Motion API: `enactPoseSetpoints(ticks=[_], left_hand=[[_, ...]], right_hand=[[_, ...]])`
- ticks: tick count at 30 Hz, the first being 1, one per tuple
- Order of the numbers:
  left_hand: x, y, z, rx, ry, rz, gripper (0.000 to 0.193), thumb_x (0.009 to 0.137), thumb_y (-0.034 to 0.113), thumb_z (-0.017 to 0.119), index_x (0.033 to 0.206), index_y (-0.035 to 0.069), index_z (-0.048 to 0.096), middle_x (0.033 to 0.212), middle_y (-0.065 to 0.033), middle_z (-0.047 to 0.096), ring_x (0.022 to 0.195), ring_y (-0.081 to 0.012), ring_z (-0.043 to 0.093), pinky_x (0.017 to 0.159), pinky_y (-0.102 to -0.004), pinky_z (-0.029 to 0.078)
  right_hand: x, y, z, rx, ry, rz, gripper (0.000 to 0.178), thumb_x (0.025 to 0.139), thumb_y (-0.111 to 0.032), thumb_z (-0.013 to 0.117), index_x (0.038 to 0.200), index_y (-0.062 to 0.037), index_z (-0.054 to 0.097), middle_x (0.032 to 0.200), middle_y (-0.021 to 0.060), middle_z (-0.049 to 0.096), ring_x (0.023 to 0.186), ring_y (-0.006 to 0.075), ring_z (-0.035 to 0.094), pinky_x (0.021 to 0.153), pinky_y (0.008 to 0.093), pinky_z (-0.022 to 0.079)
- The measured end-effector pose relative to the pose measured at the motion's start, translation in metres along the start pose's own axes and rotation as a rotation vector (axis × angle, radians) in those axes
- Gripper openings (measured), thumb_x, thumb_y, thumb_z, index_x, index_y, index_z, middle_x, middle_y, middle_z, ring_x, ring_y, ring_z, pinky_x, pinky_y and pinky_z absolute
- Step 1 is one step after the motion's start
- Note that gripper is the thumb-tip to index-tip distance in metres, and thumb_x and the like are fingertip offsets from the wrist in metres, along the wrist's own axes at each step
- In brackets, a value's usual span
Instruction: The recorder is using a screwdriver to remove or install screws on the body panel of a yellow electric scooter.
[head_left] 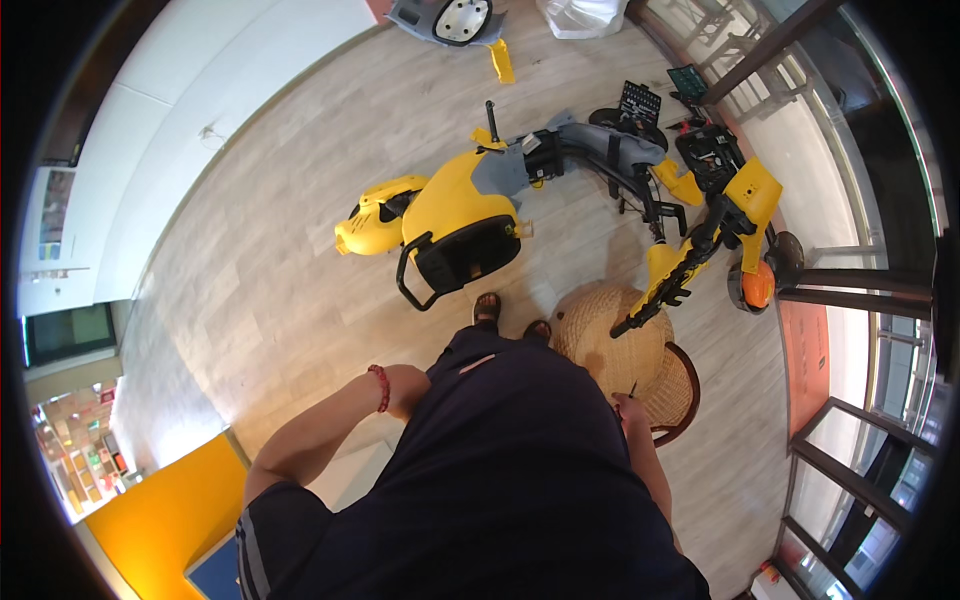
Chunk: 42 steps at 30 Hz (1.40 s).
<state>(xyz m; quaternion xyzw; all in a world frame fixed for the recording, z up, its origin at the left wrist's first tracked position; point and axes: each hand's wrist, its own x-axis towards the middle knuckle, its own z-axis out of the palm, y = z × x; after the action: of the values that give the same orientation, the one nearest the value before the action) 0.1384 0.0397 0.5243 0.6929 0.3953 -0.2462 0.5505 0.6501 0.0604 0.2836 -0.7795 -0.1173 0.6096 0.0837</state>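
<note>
My left hand is at my left hip, with a red beaded bracelet on the wrist; its fingers are hidden by my dark shirt. Beside the round woven stool on the right, my right hand is closed round a thin dark tool, whose tip points up; its kind is too small to make out. Ahead of my feet stands a partly stripped yellow scooter with grey and black parts. A long yellow-and-black scooter part leans over the stool.
An open tool case and a socket set lie at the far right. Near the window wall is an orange-and-black round object. A grey-and-yellow panel and white plastic bag are at the far end. A wicker chair adjoins the stool.
</note>
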Motion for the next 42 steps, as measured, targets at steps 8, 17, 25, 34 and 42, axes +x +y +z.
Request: enactPoseSetpoints(ticks=[8, 17, 25, 34, 42], left_hand=[[-0.001, 0.000, 0.001, 0.024, -0.010, -0.042, 0.032, 0.069, 0.030, 0.070, 0.092, 0.008, 0.068, 0.089, -0.0198, 0.067, 0.089, -0.0378, 0.063, 0.077, -0.0419, 0.051], [0.002, -0.007, 0.006, -0.024, -0.038, -0.082, 0.029, 0.073, 0.030, 0.066, 0.091, 0.007, 0.068, 0.089, -0.0213, 0.066, 0.090, -0.0385, 0.062, 0.078, -0.0430, 0.050], [0.001, -0.004, 0.001, 0.024, -0.017, -0.062, 0.030, 0.072, 0.030, 0.067, 0.089, 0.005, 0.068, 0.088, -0.0215, 0.066, 0.090, -0.0391, 0.062, 0.078, -0.0430, 0.050], [0.002, -0.003, -0.006, 0.029, -0.063, -0.057, 0.034, 0.071, 0.033, 0.067, 0.093, 0.008, 0.068, 0.091, -0.0211, 0.066, 0.092, -0.0387, 0.061, 0.078, -0.0427, 0.049], [-0.004, 0.010, -0.017, 0.024, -0.092, -0.078, 0.031, 0.076, 0.034, 0.065, 0.095, 0.010, 0.068, 0.089, -0.0198, 0.067, 0.089, -0.0377, 0.062, 0.077, -0.0430, 0.049]], right_hand=[[0.005, 0.009, 0.003, 0.000, -0.050, -0.047, 0.016, 0.085, -0.015, 0.062, 0.076, -0.0030, 0.056, 0.056, 0.0043, 0.046, 0.045, 0.0162, 0.043, 0.044, 0.0312, 0.037], [0.016, 0.027, 0.009, -0.006, -0.021, -0.027, 0.019, 0.084, -0.017, 0.062, 0.073, -0.0046, 0.054, 0.056, 0.0047, 0.047, 0.045, 0.0172, 0.044, 0.043, 0.0327, 0.037], [0.012, 0.044, 0.017, 0.012, -0.055, 0.037, 0.019, 0.088, -0.015, 0.057, 0.074, -0.0047, 0.049, 0.056, 0.0057, 0.042, 0.042, 0.0182, 0.040, 0.041, 0.0352, 0.037], [0.010, 0.053, 0.016, 0.092, -0.023, 0.048, 0.015, 0.089, -0.013, 0.057, 0.081, -0.0012, 0.051, 0.057, 0.0056, 0.040, 0.044, 0.0177, 0.037, 0.041, 0.0343, 0.034], [0.012, 0.057, 0.018, 0.129, -0.113, 0.019, 0.015, 0.087, -0.010, 0.054, 0.073, -0.0035, 0.051, 0.056, 0.0050, 0.041, 0.044, 0.0170, 0.038, 0.042, 0.0332, 0.034]])
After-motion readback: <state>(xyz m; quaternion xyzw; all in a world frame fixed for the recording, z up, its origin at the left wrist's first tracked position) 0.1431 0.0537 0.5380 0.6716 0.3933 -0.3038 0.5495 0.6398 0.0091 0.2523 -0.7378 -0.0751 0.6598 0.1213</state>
